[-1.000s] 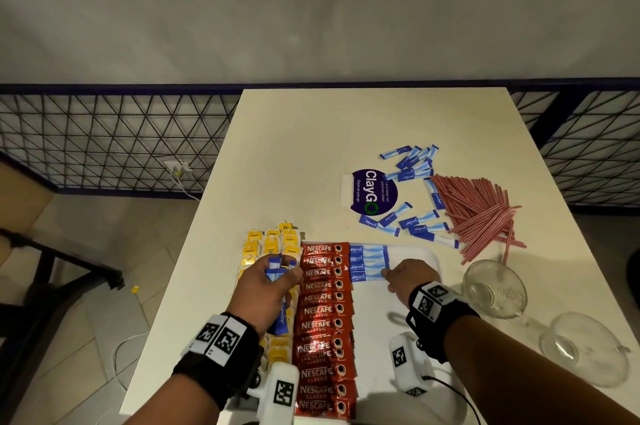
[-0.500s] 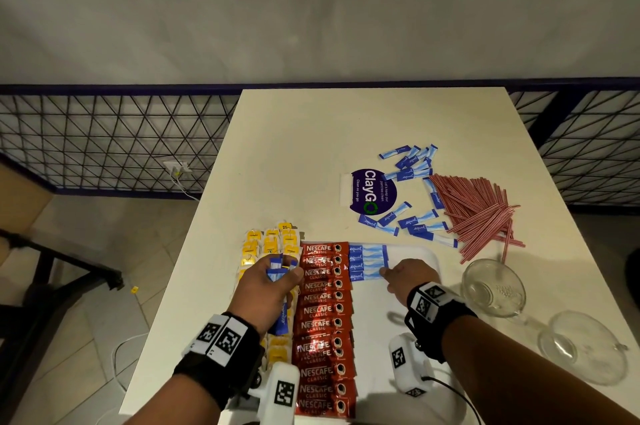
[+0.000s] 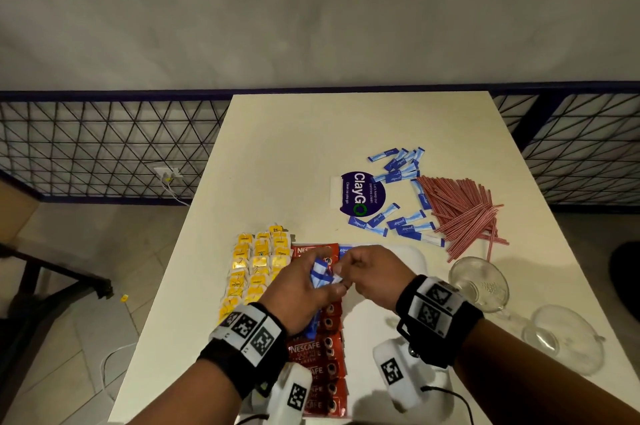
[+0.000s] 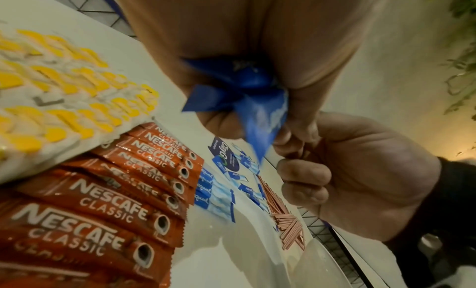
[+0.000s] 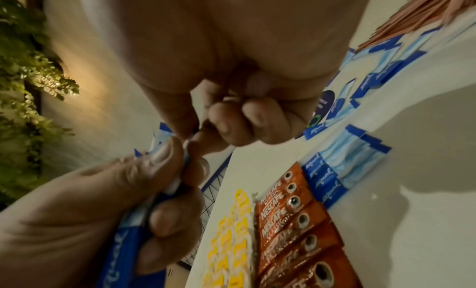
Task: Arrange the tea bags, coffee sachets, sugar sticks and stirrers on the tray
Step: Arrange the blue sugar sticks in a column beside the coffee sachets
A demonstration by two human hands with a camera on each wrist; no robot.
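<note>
Head looks down from above; both wrists close, sharing the coffee sachets (image 4: 108, 192).

tea bags (image 3: 258, 265) left | coffee sachets (image 3: 317, 355) centre, on tray (image 3: 414, 253) | stirrers (image 3: 464, 213) far right on table (image 3: 311, 147)

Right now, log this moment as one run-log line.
left hand: grips sugar sticks | right hand: pinches one stick from them | tray: tea bags, coffee, some sugar placed | stirrers: on table

A plain grey wall (image 3: 311, 9) fills the upper frame. Below it, a dark-framed wire mesh railing (image 3: 104, 147) runs across mid-frame. A white table (image 3: 311, 134) occupies the centre. Tiled floor (image 3: 62, 372) lies lower left, with a wall socket (image 3: 168, 173) behind the mesh.
</note>
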